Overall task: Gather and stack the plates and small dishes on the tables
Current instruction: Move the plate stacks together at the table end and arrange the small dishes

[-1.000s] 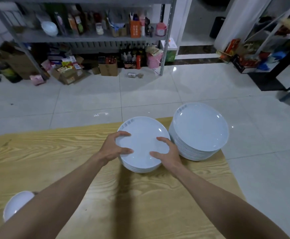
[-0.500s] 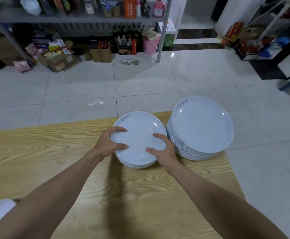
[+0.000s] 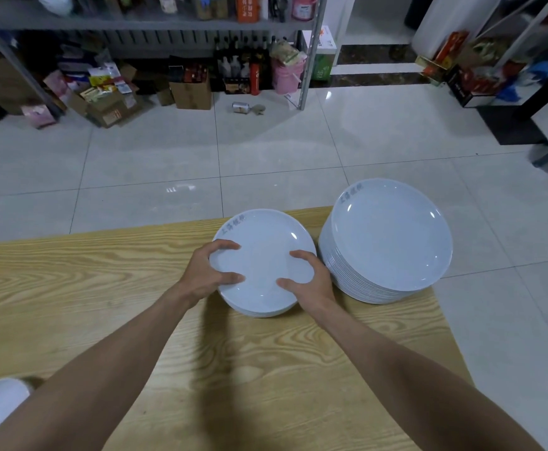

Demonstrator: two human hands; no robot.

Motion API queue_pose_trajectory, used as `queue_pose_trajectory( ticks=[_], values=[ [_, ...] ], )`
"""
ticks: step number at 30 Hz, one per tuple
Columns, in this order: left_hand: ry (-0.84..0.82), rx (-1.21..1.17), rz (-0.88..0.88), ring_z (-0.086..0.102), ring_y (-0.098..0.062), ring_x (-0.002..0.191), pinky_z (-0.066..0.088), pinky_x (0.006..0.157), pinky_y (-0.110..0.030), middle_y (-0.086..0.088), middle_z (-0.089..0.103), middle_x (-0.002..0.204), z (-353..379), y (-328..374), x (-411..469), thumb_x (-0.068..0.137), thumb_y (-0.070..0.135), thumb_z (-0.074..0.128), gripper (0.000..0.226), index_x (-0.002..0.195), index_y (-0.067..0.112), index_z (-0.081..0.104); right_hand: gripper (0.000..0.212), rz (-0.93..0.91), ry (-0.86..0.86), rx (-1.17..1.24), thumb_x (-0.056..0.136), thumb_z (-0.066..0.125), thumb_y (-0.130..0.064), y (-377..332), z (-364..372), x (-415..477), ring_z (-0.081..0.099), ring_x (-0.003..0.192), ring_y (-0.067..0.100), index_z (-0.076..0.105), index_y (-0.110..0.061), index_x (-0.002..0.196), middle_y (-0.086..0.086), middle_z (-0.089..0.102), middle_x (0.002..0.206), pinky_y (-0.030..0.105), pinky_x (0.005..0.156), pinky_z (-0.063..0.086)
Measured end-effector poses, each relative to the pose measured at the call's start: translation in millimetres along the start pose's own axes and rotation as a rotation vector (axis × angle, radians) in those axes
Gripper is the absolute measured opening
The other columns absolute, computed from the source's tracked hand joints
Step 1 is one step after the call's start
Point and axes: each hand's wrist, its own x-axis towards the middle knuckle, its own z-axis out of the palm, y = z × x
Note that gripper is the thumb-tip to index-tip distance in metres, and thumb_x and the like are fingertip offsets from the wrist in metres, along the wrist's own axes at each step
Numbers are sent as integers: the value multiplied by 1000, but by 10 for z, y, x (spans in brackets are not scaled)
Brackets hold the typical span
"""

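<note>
Grips small plate stack (image 3: 262, 255) on wooden table (image 3: 70, 288).
Curls fingers of left hand (image 3: 205, 275) and right hand (image 3: 311, 283) over its rim, just beside a taller stack (image 3: 393, 236).

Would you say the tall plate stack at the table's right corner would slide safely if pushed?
Probably heavy: the tall plate stack holds many plates. Glossy rims may let plates slip apart. It sits at the table corner, so pushing outward risks a fall.

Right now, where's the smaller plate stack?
Smaller plate stack: head view centre, far table edge, between left hand and right hand, left of larger plate stack.
</note>
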Motion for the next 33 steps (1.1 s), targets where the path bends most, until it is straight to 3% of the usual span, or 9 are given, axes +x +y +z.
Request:
queue_pose_trajectory(
  ticks=[5,9,12,15,18,20,26,33],
  values=[
    [-20,54,-3,59,-26,112,59,83,-40,-5,57,127,-14,-11,30,46,21,92,62,103,31,70,53,1,-35,-27,73,84,-5,-7,-24,19,50,113,9,60,-29,114,-12,54,123,5,78,40],
    [1,164,6,54,-26,117,55,89,-39,-4,53,128,-7,19,-6,51,28,92,60,106,37,69,56,-2,-80,-144,77,83,-18,-18,-58,14,46,125,15,54,-36,122,-8,49,132,18,94,40],
    [49,390,49,41,-25,131,40,104,-34,-4,42,141,-20,88,-113,70,31,87,54,120,33,64,72,-9,-92,-366,83,77,-38,-38,-92,-71,34,139,17,41,-36,144,-4,33,150,29,110,32],
    [98,661,97,24,-25,145,24,115,-37,-5,26,158,-100,181,-323,82,42,74,59,136,30,54,79,-78,-54,-597,88,66,-52,-65,-84,-286,12,150,18,26,-34,154,-2,10,163,34,119,19],
    [125,941,119,21,-29,147,24,117,-44,-3,25,160,-209,318,-593,75,71,49,81,143,29,46,78,-215,8,-962,93,51,-59,-124,-29,-504,-9,153,25,13,-34,157,5,-9,166,43,124,5],
    [161,1118,142,17,-31,148,22,117,-48,-2,21,162,-265,407,-775,77,73,43,82,147,31,40,77,-320,10,-1111,95,46,-59,-227,47,-633,-14,152,28,9,-33,158,8,-15,165,46,124,1],
    [311,1307,196,9,-30,150,16,117,-52,-2,13,164,-520,522,-1468,91,60,45,68,152,33,28,73,-445,-94,-1283,99,37,-54,-574,490,-1128,-13,152,30,3,-30,158,10,-12,165,51,122,-2],
    [429,1288,140,9,-31,150,15,116,-53,-6,13,163,-1361,216,-2600,92,58,44,67,152,33,26,74,-547,-127,-1298,98,37,-58,-658,1425,-2058,-9,153,29,5,-30,158,11,-6,166,52,122,-1]
  ],
)
